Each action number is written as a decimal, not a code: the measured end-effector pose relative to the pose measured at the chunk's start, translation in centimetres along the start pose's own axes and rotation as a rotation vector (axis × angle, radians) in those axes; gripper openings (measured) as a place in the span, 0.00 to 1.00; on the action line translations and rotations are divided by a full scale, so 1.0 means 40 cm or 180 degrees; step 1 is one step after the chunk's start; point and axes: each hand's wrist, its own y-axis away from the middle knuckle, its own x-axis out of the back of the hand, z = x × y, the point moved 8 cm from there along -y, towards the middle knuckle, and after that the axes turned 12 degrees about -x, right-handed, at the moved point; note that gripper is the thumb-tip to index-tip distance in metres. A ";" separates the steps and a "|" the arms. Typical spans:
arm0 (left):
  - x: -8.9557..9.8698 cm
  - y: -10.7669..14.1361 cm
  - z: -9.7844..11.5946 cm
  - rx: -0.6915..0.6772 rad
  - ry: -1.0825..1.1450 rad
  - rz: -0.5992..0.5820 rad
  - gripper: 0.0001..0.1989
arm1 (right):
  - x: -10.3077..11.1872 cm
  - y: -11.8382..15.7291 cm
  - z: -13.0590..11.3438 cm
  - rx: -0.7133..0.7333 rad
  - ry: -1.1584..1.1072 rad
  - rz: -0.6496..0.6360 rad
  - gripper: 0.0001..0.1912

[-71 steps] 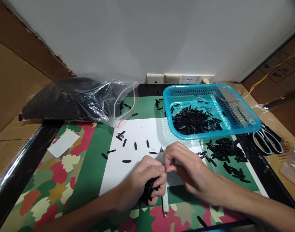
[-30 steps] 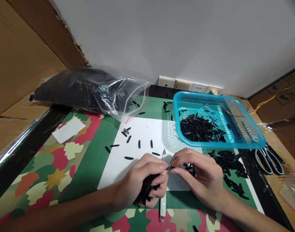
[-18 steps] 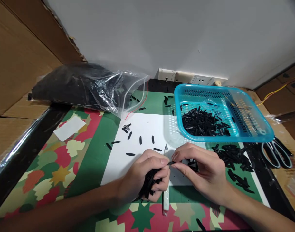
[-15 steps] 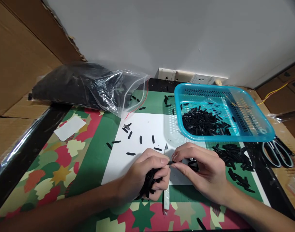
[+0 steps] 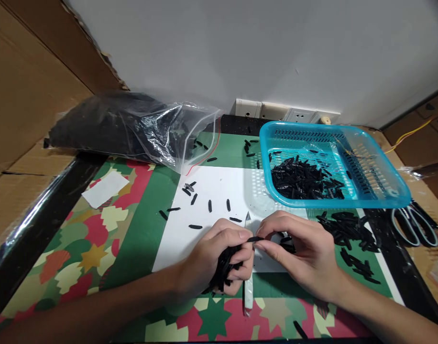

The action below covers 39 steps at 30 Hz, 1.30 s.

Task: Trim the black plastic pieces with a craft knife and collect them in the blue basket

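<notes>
My left hand (image 5: 228,258) is closed round a bunch of thin black strips (image 5: 226,265). Between its thumb and forefinger and the fingertips of my right hand (image 5: 300,251) lies one short black strip (image 5: 255,239). My right thumb and forefinger pinch the strip's right end. Below the hands a white pointed stick (image 5: 248,291), like a paper-wrapped pencil, lies on white paper (image 5: 176,243), partly hidden by my left hand. A few more black pieces (image 5: 287,243) show behind my right fingers. What the strips are made of I cannot tell.
A blue plastic basket (image 5: 391,193) with many black pieces stands at the back right. Loose black pieces (image 5: 348,229) lie in front of it, beside scissors (image 5: 414,227). A clear zip bag (image 5: 158,129) of dark material rests at the back left, near a white paper slip (image 5: 104,188).
The strip between my fingertips now shows more of its length, and my right fingers have shifted slightly. The whole view has moved very little; both hands keep their holds.
</notes>
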 end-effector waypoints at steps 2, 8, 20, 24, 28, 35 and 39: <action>-0.001 0.001 0.002 -0.0010 -0.0001 -0.0003 0.22 | 0.000 0.000 0.001 -0.0022 -0.0051 0.0009 0.08; -0.006 0.000 0.011 -0.0078 -0.0032 -0.0039 0.20 | 0.009 0.002 -0.001 0.0045 -0.0106 0.0139 0.10; 0.001 -0.007 0.012 -0.0163 0.0179 -0.0040 0.19 | 0.046 0.031 -0.082 0.0979 0.0874 0.0300 0.13; 0.010 -0.018 0.040 -0.0450 0.0330 0.0125 0.18 | 0.159 0.054 -0.141 0.1738 0.2883 0.1386 0.18; 0.013 -0.019 0.053 -0.0523 0.0497 0.0243 0.18 | 0.248 0.036 -0.145 0.1499 0.3292 0.2128 0.24; 0.038 -0.022 0.060 -0.0621 0.0552 0.0443 0.19 | -0.132 0.100 -0.129 0.2445 0.2681 -0.0758 0.18; 0.048 -0.019 0.078 -0.0707 0.0470 0.0541 0.20 | -0.281 0.094 -0.119 0.2398 0.2767 -0.0740 0.18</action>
